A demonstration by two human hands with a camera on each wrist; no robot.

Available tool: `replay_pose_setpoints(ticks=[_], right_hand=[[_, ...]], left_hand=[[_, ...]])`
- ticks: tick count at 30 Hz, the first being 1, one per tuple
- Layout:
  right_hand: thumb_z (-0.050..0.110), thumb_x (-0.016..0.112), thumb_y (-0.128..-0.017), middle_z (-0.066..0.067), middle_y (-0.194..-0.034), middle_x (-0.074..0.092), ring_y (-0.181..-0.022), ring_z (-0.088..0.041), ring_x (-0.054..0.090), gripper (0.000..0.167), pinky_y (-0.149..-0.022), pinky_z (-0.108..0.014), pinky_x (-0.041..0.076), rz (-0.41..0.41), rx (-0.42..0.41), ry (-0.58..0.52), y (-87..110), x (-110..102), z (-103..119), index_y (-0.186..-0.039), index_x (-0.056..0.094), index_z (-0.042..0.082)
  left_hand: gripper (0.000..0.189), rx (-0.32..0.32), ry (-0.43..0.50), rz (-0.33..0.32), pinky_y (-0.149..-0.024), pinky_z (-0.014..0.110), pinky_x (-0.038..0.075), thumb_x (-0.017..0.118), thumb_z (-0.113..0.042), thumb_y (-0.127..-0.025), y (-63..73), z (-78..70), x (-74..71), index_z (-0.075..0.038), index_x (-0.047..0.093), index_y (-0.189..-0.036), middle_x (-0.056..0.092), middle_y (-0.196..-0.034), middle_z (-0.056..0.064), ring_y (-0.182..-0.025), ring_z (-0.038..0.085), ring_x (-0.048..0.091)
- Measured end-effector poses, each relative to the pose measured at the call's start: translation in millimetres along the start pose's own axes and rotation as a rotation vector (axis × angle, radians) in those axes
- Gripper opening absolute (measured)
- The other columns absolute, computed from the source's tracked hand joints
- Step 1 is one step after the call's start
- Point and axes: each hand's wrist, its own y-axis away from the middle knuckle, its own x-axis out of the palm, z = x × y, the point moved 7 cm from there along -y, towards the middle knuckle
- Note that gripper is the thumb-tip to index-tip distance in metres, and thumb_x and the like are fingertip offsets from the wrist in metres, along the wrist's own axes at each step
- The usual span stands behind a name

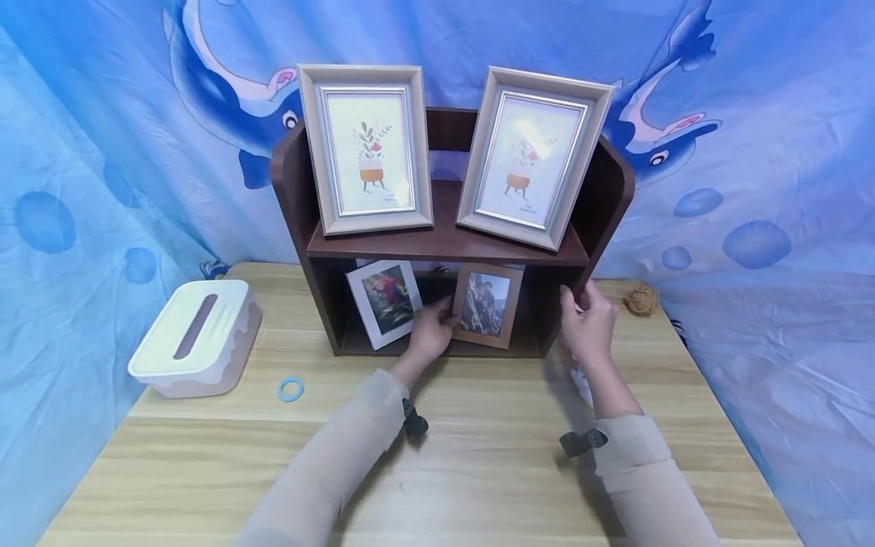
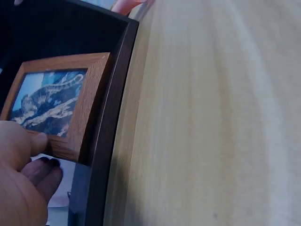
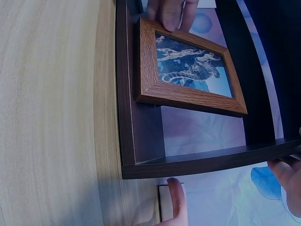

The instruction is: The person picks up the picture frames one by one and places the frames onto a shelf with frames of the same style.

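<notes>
My left hand (image 1: 432, 334) holds the left edge of a brown wooden picture frame (image 2: 87, 113) with a rocky picture. The frame leans inside the lower compartment of a dark brown shelf (image 1: 451, 247). In the right wrist view, fingertips (image 3: 170, 19) press on the frame's edge. Left of that hand, a white frame (image 1: 368, 308) with a red parrot picture stands tilted, partly covered by the fingers. My right hand (image 1: 589, 327) grips the shelf's right side panel (image 3: 211, 161), its thumb at the front edge and fingers along the outer side.
Two larger pale frames (image 1: 427, 152) (image 1: 472, 152) with plant pictures stand on the upper shelf. A white tissue box (image 1: 229, 334) and a blue ring (image 1: 281, 389) lie left on the table. A twine ball (image 1: 641, 301) is at right; a small white thing (image 1: 582, 386) is partly hidden behind my right wrist.
</notes>
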Motion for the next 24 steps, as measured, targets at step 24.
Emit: replay_pose_setpoints(ticks=[24], right_hand=[[0.013, 0.072, -0.094, -0.017, -0.091, 0.076, -0.073, -0.012, 0.068, 0.014, -0.064, -0.001, 0.041, 0.048, -0.093, 0.132, -5.0, -15.7, -10.3, -0.096, 0.069, -0.001]], left_hand=[[0.048, 0.257, -0.368, -0.043, -0.104, 0.054, 0.049, 0.073, -0.023, -0.095, 65.9, -26.3, -86.9, 0.000, 0.061, -0.136, 0.061, -0.137, 0.022, -0.126, 0.038, 0.058]])
